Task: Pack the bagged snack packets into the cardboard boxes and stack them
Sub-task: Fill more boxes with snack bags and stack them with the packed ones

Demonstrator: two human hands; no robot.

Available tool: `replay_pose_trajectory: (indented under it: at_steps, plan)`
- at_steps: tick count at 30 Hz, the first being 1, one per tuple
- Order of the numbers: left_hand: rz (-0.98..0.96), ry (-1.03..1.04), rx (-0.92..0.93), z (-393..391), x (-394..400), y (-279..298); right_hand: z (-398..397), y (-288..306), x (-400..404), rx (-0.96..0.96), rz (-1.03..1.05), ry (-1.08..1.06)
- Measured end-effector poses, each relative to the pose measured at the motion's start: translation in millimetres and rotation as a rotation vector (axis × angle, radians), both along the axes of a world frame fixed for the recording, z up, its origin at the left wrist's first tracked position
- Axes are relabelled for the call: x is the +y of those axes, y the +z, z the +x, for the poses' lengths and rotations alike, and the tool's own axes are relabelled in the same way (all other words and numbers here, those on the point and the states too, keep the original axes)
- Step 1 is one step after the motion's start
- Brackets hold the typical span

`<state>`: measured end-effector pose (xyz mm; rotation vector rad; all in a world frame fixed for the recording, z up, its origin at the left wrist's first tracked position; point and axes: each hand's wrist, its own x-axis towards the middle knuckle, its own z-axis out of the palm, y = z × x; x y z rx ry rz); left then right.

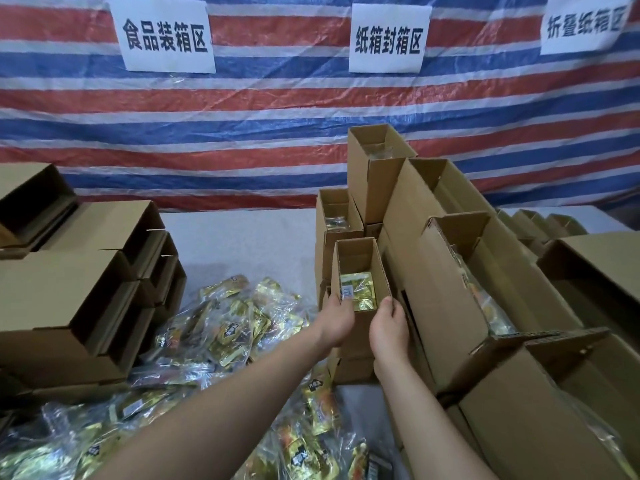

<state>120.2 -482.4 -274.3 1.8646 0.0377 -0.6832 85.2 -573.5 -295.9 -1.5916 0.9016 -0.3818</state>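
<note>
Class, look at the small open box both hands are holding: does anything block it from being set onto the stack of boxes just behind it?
Nothing visible does. The left hand and right hand grip the small open box, which sits directly against the stack of boxes, with no gap or object between them.

You get dim, even light with a bluish cast and only soft shadows under the boxes [450, 271]. Glare glints off the packets [225, 327]. Your wide lens bows the tarp [277, 109] and tilts edges; corners go soft and slightly blurred.
</note>
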Motion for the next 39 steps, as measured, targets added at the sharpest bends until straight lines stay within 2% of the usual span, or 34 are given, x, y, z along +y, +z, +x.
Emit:
replay_pose_trajectory:
  at_steps: [15,19,24,39]
  plan:
    - [0.011,0.044,-0.057,0,-5,-10,-3,-6,13,0.033,0.058,-0.059]
    - [0.022,0.068,-0.099,-4,-7,-9,-7,-10,23,0.046,0.122,-0.137]
    - [0.035,0.071,-0.163,-7,-9,-7,-10,-8,22,0.052,0.143,-0.11]
    - [-0.024,0.065,-0.102,-15,4,-2,-20,-7,18,0.105,0.226,-0.072]
